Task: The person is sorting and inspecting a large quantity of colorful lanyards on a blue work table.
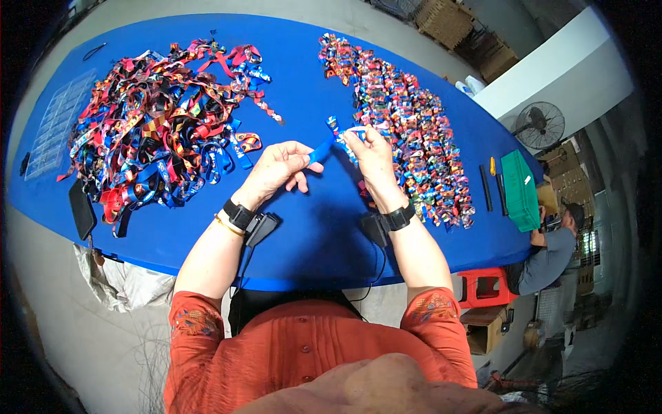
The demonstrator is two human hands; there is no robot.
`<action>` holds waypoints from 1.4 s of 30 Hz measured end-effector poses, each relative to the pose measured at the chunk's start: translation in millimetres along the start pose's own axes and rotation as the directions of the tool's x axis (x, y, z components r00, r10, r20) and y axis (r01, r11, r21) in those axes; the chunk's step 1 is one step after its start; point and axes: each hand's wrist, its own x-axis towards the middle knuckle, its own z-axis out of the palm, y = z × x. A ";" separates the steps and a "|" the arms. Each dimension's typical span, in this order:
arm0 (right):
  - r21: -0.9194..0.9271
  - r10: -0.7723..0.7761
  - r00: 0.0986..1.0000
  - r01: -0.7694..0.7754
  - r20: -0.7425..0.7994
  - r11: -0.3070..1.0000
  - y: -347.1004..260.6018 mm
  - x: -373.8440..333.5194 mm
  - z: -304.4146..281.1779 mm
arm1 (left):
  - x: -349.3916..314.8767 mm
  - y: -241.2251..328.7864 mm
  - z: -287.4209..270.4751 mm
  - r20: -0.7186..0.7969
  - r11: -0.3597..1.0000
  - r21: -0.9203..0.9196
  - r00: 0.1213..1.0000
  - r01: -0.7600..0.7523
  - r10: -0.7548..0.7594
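Note:
A blue printed fabric strap (323, 151) is stretched between my hands above the table. My left hand (279, 165) pinches one part of it between thumb and forefinger, the other fingers loosely curled. My right hand (372, 157) is closed on the other part, which looks folded or wound near the fingertips; the fingers hide some of it. Left of my hands lies a tangled heap of colourful printed straps (158, 124) in red, blue, black and orange. Close to my right hand, many small wound strap bundles (407, 131) lie in packed rows.
The blue-covered table (296, 76) bears a clear compartment box (58, 131) and a dark flat pouch (81, 210) at left. At right are a green bin (518, 191), black rods (486, 188) and a yellow tool (492, 165). A red stool (484, 288), fan (539, 125) and another person (552, 259) stand beyond.

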 end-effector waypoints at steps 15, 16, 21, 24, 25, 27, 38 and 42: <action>-0.675 -0.086 0.980 0.186 0.180 0.714 -39.9 67.3 2.0 | 7.3 -9.9 -14.4 -0.207 0.998 -0.055 0.978 -0.032 0.020; -0.658 -0.067 0.981 0.172 0.182 0.733 -39.2 73.8 0.7 | 7.8 -13.3 -15.6 -0.204 0.998 -0.057 0.979 -0.021 0.009; -0.709 -0.116 0.976 0.213 0.183 0.673 -27.7 108.8 -2.0 | 13.4 -28.2 -18.6 -0.186 0.999 -0.004 0.981 0.051 -0.051; -0.764 -0.065 0.989 0.145 0.134 0.628 -27.5 122.1 8.0 | 12.1 -34.1 -22.4 -0.207 0.993 0.047 0.973 0.111 -0.099; -0.761 -0.065 0.988 0.147 0.137 0.632 -26.9 126.7 11.6 | 11.7 -36.4 -24.3 -0.210 0.990 0.058 0.971 0.127 -0.112; -0.779 -0.075 0.990 0.139 0.118 0.612 -25.2 139.4 13.2 | 12.0 -38.4 -22.7 -0.216 0.984 0.096 0.968 0.153 -0.129; -0.625 0.017 0.991 0.069 0.131 0.778 42.0 234.1 22.1 | 9.4 -37.3 -20.2 -0.217 0.963 0.161 0.959 0.218 -0.181; -0.667 0.050 0.998 -0.006 0.047 0.745 61.5 258.9 1.1 | 14.1 -34.6 -14.7 -0.214 0.947 0.211 0.957 0.241 -0.196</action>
